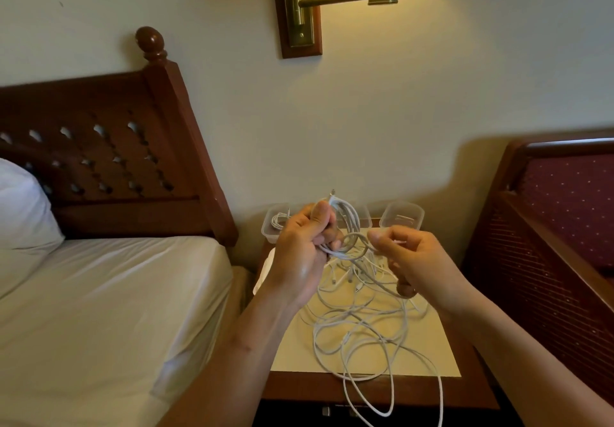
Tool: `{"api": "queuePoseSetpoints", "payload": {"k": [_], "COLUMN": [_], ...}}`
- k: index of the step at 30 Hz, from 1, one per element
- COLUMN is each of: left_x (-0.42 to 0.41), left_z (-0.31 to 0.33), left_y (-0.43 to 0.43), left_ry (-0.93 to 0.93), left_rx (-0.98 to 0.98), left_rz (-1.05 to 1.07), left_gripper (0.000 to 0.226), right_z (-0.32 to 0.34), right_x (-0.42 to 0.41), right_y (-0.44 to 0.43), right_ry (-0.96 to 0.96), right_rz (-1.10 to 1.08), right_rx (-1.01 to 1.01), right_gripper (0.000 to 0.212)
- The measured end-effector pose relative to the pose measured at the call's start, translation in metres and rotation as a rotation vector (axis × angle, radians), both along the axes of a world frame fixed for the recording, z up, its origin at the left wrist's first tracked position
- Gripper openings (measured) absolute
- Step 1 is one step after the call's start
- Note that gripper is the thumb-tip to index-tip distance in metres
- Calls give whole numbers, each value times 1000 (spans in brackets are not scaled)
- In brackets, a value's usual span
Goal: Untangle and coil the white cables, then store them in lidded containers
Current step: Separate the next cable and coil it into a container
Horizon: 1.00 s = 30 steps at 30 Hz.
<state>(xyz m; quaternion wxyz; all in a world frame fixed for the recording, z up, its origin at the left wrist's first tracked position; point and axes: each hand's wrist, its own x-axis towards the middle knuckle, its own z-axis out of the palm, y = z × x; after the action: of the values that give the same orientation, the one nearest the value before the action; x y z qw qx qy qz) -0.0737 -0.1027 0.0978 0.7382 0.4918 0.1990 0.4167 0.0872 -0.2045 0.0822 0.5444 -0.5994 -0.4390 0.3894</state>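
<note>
Left hand [304, 247] grips a coiled bundle of thin white cable [345, 227]; right hand [410, 257] pinches its strand; the tangled white cables [362, 323] below run off-frame.

A bed [99, 310] with a pale sheet fills the left side. A white pillow [23, 207] lies at its head against a dark carved wooden headboard [99, 147] topped by a rounded finial [151, 43]. A lit brass wall lamp [332, 0] hangs on the cream wall [465, 78]. A wooden nightstand [299, 390] stands just beside the bed. At the right is a dark wooden seat [571, 200] with dotted maroon upholstery.
</note>
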Motion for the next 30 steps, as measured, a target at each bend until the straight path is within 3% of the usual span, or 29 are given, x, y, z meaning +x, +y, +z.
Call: {"api": "queuePoseSetpoints", "payload": {"k": [5,7,8,11,13,17,22,24,27,30], "left_x": [3,3,3,-1,-4,1,1,-2,-6,-8], "left_z": [2,1,0,0,0,0,-2,-3,-7,-13], "left_y": [-1,0,0,2,4,2,1,2,3,4], "left_ry": [118,140,128,31,-41,-84,-53,-60,-19,84], "left_rx": [131,137,121,-8,-114,-171,-96,-105,-92,-63], "left_rz": [-1,13,14,16,22,27,36,20,5,-28], "left_gripper": [35,35,35,34,33,34,35,34,29,30], "right_z": [-3,-5,-5,-4,-5,-16,-24,-30,-34,-18], "right_x": [-10,-16,-17,-16,-16,-22,-5,5,12,14], "right_y": [2,4,5,3,1,1,7,9,12,10], "right_ry": [-476,-512,-408,185,414,668,742,667,309,-37], "right_rz": [-212,-248,-245,-139,-67,-32,-108,-162,-312,-503], "right_rx": [269,297,277,297,348,318,116,-56,-205,70], "right_gripper": [14,4,3,11,10,7,14,24,25,18]}}
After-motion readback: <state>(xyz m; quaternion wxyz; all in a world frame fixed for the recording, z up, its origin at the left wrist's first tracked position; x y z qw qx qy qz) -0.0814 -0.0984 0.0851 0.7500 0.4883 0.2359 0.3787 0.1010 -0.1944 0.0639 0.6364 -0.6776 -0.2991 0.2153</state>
